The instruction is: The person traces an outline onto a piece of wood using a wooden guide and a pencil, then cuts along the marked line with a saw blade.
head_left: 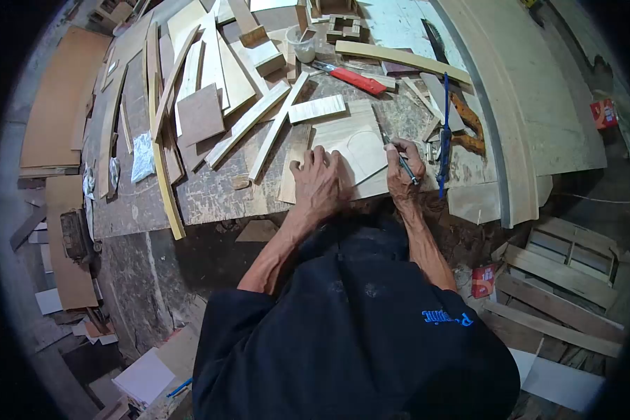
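Observation:
A pale wooden board (371, 168) with a curved line drawn on it lies at the bench's near edge. My left hand (320, 180) rests on the board's left part, its bent fingers apart and pressing down. A slim dark pen (407, 170) is pinched in my right hand (404, 171), at the right side of the board. Its tip points away from me, close to the board's right edge. Just beyond the board lies a short pale wood block (317, 109).
The worn workbench (210, 199) carries several wood strips (247, 124), a red-handled cutter (357, 79), a plastic cup (301, 46) and a blue clamp-like tool (444, 140). A handsaw's wooden handle (467, 124) lies at right. Boards are stacked on the floor at both sides.

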`<action>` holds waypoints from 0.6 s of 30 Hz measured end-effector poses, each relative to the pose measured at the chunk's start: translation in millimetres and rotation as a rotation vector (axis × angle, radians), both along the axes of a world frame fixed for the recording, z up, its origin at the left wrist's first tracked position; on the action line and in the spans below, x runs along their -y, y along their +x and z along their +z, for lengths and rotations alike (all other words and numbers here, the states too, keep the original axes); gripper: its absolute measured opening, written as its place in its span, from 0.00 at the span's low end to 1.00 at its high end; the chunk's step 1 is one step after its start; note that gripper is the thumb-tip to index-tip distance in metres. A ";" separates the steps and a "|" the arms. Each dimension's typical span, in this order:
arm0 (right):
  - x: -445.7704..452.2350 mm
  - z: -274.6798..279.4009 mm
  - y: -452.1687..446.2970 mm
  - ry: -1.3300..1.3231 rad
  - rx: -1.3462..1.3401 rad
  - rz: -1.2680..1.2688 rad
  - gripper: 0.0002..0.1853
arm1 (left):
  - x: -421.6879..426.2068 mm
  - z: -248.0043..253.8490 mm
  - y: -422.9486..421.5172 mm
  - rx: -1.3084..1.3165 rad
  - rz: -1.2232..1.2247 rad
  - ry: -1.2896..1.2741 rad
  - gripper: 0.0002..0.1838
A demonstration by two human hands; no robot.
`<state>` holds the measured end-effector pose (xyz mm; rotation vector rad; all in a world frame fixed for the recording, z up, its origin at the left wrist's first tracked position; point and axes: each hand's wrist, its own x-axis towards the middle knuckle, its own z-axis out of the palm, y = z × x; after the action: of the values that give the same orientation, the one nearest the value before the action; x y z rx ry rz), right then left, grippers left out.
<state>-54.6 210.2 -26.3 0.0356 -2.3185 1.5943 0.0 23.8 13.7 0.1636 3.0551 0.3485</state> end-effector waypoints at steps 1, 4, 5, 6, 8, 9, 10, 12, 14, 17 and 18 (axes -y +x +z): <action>-2.2 -2.9 -0.2 -0.001 -0.014 -0.002 0.09 | 2.8 2.5 -2.9 0.007 -0.014 -0.001 0.42; -6.8 -9.1 0.4 -0.014 -0.037 0.005 0.09 | 11.2 -2.1 -9.2 -0.012 -0.094 0.033 0.40; -7.6 -8.8 2.9 -0.025 -0.030 0.013 0.09 | 12.9 -2.7 -11.2 -0.016 -0.119 0.027 0.40; -8.5 -6.7 5.6 -0.036 -0.024 0.019 0.09 | 14.1 -0.7 -13.0 0.004 -0.134 0.028 0.39; -10.2 -1.4 12.9 -0.038 0.004 0.038 0.09 | 15.3 5.2 -17.2 0.042 -0.165 0.030 0.36; -10.9 -0.1 16.6 -0.041 0.018 0.047 0.09 | 17.0 0.3 -19.3 0.007 -0.176 0.036 0.35; -13.5 -4.8 19.9 -0.082 0.016 0.086 0.10 | 18.3 -8.2 -20.8 -0.027 -0.187 0.042 0.34; -17.1 -4.4 28.2 -0.219 0.045 0.134 0.10 | 18.8 -11.9 -21.1 -0.078 -0.188 0.062 0.33; -20.5 -7.1 30.0 -0.376 0.078 0.152 0.10 | 17.4 -5.8 -20.0 -0.113 -0.168 0.088 0.32; -31.1 9.7 18.9 -0.329 0.074 0.138 0.11 | 14.9 -15.7 -13.9 -0.273 -0.074 0.194 0.29; -31.4 12.2 12.1 -0.359 0.058 0.131 0.10 | 11.7 -7.4 -9.6 -0.228 -0.066 0.200 0.29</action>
<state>-42.5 241.7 -14.2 0.0592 -2.0725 2.0793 -9.6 12.1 6.3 0.3348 3.2220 0.6758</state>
